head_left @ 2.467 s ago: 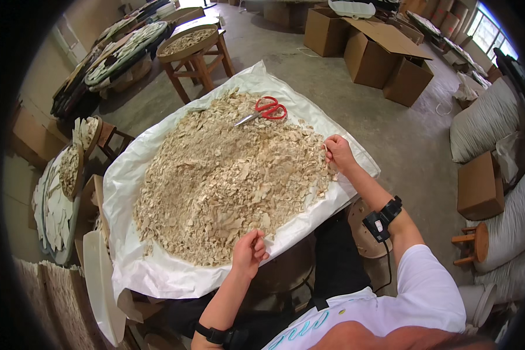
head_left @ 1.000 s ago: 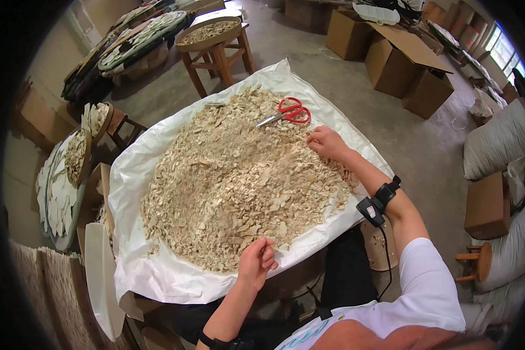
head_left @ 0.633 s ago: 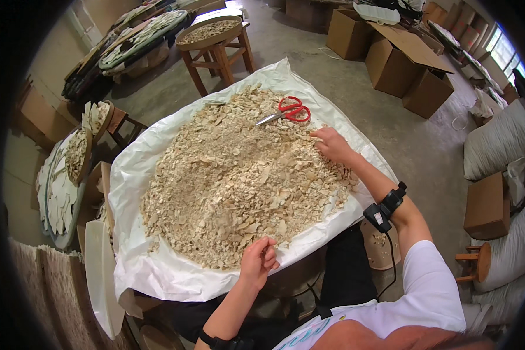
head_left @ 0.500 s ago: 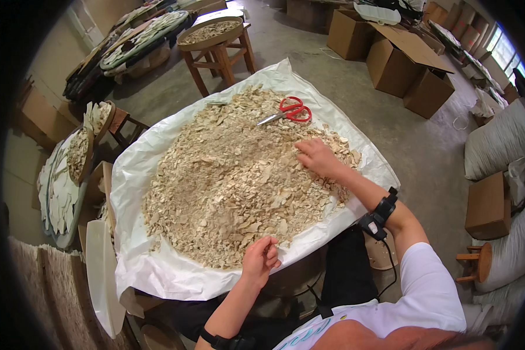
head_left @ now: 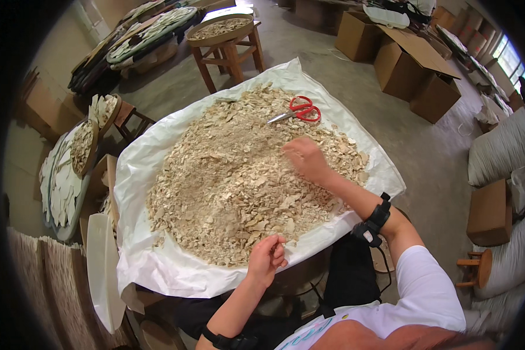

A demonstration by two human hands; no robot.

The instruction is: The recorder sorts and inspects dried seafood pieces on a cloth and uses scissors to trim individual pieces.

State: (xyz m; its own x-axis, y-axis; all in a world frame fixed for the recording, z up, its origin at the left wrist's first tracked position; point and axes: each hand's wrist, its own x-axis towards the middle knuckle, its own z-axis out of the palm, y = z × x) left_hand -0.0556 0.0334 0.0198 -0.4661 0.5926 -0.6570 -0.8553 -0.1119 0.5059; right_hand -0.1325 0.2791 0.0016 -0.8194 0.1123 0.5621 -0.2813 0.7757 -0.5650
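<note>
A wide heap of pale beige dried flakes and crumbs (head_left: 221, 175) lies on a white plastic sheet (head_left: 157, 274) in front of me. My right hand (head_left: 307, 160) is over the right part of the heap, smeared by motion, its fingers pointing left; what it holds, if anything, does not show. At the near edge of the heap, my left hand (head_left: 266, 258) has its fingers curled and thumb against them, and their contents are hidden. Red-handled scissors (head_left: 297, 111) lie on the far right of the heap, beyond my right hand, blades pointing left.
A round tray of flakes (head_left: 220, 29) rests on a wooden stool (head_left: 232, 63) beyond the sheet. Trays of white pieces (head_left: 67, 181) stand at left beside a white plastic bin (head_left: 104, 274). Cardboard boxes (head_left: 405, 64) and stuffed sacks (head_left: 501, 149) are at right.
My right hand has shifted left over the heap and is now blurred. My left hand keeps its curled pose at the near edge. The whole view has shifted slightly.
</note>
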